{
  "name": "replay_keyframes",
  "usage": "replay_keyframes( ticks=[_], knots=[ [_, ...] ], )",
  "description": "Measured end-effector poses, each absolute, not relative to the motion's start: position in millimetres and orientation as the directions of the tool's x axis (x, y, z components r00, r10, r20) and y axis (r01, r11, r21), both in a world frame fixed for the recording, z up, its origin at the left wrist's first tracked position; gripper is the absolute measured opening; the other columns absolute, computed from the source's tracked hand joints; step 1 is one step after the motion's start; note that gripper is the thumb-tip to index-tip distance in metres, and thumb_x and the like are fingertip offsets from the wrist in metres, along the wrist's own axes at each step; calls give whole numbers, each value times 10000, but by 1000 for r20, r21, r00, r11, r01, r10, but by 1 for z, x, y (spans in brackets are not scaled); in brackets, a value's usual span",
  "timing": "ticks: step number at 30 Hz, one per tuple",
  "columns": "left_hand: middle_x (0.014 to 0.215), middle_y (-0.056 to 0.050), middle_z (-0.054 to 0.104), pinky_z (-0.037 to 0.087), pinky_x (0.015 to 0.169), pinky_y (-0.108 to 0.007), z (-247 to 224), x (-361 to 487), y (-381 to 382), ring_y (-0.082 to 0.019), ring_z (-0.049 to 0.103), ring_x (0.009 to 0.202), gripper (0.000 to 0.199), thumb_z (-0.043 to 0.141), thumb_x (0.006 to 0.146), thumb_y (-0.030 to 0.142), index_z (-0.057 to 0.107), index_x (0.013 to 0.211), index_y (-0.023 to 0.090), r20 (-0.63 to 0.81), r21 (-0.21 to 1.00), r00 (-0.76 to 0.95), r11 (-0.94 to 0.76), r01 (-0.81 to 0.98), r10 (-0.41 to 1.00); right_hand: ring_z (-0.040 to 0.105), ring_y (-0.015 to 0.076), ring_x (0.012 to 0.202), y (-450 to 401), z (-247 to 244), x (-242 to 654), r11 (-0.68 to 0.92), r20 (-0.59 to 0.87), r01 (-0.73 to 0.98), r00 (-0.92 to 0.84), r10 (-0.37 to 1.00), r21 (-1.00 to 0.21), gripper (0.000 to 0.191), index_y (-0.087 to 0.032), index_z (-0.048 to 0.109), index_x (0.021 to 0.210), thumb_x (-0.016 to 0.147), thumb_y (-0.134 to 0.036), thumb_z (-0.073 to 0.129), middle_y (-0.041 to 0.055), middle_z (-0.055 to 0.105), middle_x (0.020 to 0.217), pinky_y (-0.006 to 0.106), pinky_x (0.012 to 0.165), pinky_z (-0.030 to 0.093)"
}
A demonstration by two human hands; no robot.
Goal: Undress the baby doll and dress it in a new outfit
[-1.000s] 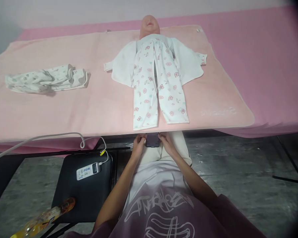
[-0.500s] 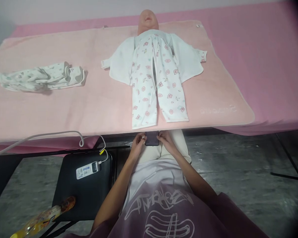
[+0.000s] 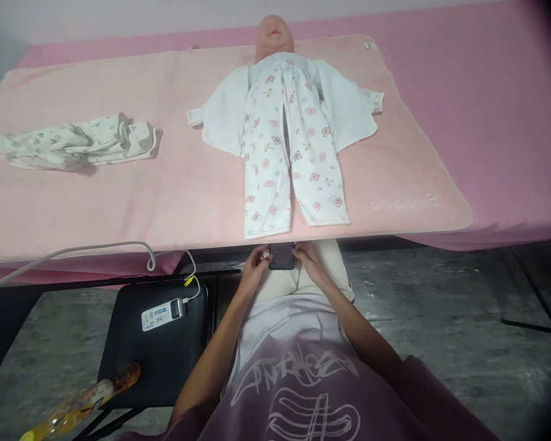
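Note:
A dark phone (image 3: pixel 281 256) is held between my two hands over my lap, just below the table's front edge. My left hand (image 3: pixel 256 263) grips its left side and my right hand (image 3: pixel 307 257) its right side. On the pink mat (image 3: pixel 188 196) lies a doll (image 3: pixel 274 38) with a white top (image 3: pixel 352 113) spread out at both sides. White printed trousers (image 3: pixel 267 165) lie over its front, legs toward me. A folded patterned cloth (image 3: pixel 78 144) rests at the mat's left.
Left of my legs, a black stool (image 3: pixel 160 367) bears a white power bank (image 3: pixel 163 314) and a bottle (image 3: pixel 85 404). A white cable (image 3: pixel 87 246) runs across the mat's front left edge down to the power bank.

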State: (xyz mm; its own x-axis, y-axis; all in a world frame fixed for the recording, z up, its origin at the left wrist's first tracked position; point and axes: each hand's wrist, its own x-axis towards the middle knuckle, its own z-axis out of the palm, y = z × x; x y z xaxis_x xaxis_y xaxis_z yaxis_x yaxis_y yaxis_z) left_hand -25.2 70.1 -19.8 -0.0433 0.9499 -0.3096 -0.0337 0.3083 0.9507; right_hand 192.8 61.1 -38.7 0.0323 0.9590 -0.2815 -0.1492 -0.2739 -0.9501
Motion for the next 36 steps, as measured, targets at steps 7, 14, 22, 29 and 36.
replay_keyframes(
  ticks=[7, 14, 22, 29, 36],
  knots=[
    [1093, -67, 784, 530, 949, -309, -18, -23, 71, -222, 680, 999, 331, 920, 808, 391, 860, 1091, 231, -317, 948, -46, 315, -33, 947, 634, 245, 849, 61, -41, 194, -278, -285, -144, 28, 958, -950, 467, -268, 596, 989, 865, -676, 785, 24, 640, 950, 407, 833, 521],
    [981, -29, 746, 507, 856, -285, -17, -18, 73, -181, 617, 860, 365, 972, 709, 358, 822, 1008, 213, -297, 955, -89, 298, -2, 951, 646, 243, 871, 60, -40, 194, -286, -294, -158, 29, 955, -945, 438, -258, 605, 999, 876, -638, 785, 28, 646, 972, 405, 846, 520],
    [1134, -99, 816, 543, 1095, -358, -13, -19, 74, -281, 721, 1173, 306, 897, 859, 471, 853, 1018, 214, -329, 944, -91, 328, -30, 940, 639, 238, 840, 61, -45, 193, -264, -273, -158, 44, 961, -952, 428, -264, 607, 992, 879, -639, 781, 22, 649, 959, 407, 827, 506],
    [1015, -79, 784, 550, 970, -330, -19, -11, 81, -241, 722, 1016, 291, 900, 852, 469, 783, 918, 210, -356, 934, -139, 354, -38, 924, 626, 241, 835, 59, -43, 192, -258, -267, -147, 41, 963, -955, 436, -273, 602, 1002, 886, -656, 776, 22, 648, 951, 408, 814, 508],
    [948, -57, 766, 538, 914, -315, -21, -9, 83, -225, 706, 955, 252, 890, 833, 414, 754, 884, 208, -359, 933, -151, 358, -34, 921, 629, 251, 867, 60, -36, 193, -264, -272, -136, 38, 962, -955, 446, -269, 602, 997, 875, -652, 792, 32, 653, 961, 411, 841, 510]
  ],
)
